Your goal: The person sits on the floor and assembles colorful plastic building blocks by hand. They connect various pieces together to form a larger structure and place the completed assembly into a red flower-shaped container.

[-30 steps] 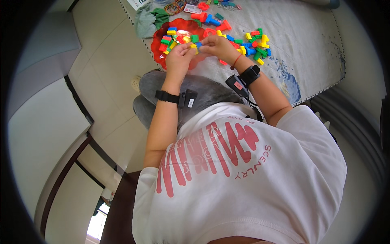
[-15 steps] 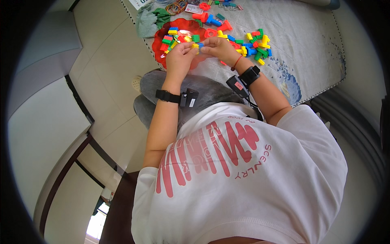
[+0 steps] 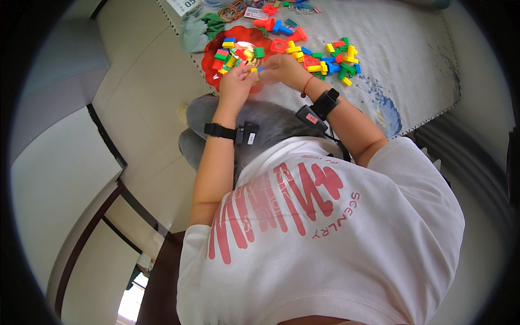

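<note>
My left hand (image 3: 235, 85) is closed over the near rim of a red scalloped plate (image 3: 212, 67), pinching a small yellow toy brick (image 3: 253, 70) between thumb and fingers. A blue toy brick (image 3: 260, 69) sits against the yellow one, on the side toward my right hand (image 3: 287, 70). That hand is smeared by motion; its fingertips come up to the blue brick, but I cannot tell whether they grip it. Inside the plate lie several small bricks in red, green, yellow and blue, among them a green brick (image 3: 260, 52) near the right side.
Right of the plate spreads a pile of plastic bricks, with a yellow piece (image 3: 351, 53) at its far side. Large red and blue toy bolts (image 3: 281, 27), a green cloth (image 3: 195, 33), rubber bands (image 3: 233, 11) and binder clips (image 3: 304, 8) lie behind on the patterned tablecloth (image 3: 403, 49).
Both hands have shifted slightly left and nearer to me, with the yellow and blue bricks between them. My right hand has become blurred and its fingers look more spread.
</note>
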`<control>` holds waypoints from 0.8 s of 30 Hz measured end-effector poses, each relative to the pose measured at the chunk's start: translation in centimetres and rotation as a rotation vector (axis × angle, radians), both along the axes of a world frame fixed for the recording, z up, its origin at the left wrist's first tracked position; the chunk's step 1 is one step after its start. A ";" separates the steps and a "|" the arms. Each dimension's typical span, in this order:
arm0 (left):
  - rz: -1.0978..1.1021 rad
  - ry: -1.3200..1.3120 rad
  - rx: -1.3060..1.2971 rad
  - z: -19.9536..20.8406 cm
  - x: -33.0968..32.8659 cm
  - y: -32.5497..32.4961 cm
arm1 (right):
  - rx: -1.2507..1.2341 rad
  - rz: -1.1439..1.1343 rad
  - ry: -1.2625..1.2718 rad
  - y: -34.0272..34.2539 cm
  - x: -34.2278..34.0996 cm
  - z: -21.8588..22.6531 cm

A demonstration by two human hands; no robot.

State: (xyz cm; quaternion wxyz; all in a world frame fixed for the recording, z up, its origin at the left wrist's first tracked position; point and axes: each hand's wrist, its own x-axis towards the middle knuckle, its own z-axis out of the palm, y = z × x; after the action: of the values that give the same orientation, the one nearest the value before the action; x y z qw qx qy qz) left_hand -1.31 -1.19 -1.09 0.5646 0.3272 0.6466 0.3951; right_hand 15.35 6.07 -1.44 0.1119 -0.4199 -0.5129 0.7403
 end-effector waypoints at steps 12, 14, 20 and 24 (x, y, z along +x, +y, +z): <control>0.011 0.010 0.055 -1.0 -0.2 0.8 | 0.185 0.113 0.047 0.8 0.5 -0.6; 0.008 0.118 0.080 -1.7 -0.6 1.3 | 0.419 -0.030 -0.096 2.3 2.2 -1.9; 0.245 0.292 0.260 -5.3 -3.1 1.0 | 0.820 -0.001 -0.861 5.1 8.2 -2.4; 0.155 0.547 0.244 -3.6 -2.1 1.0 | 0.884 0.308 -0.939 5.0 8.8 -3.4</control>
State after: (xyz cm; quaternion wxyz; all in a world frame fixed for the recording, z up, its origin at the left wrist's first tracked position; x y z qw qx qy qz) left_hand -3.41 -0.15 -4.72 0.2942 0.4365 0.7454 0.4090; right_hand 24.11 11.03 -4.86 -0.0689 -0.5345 -0.8168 0.2062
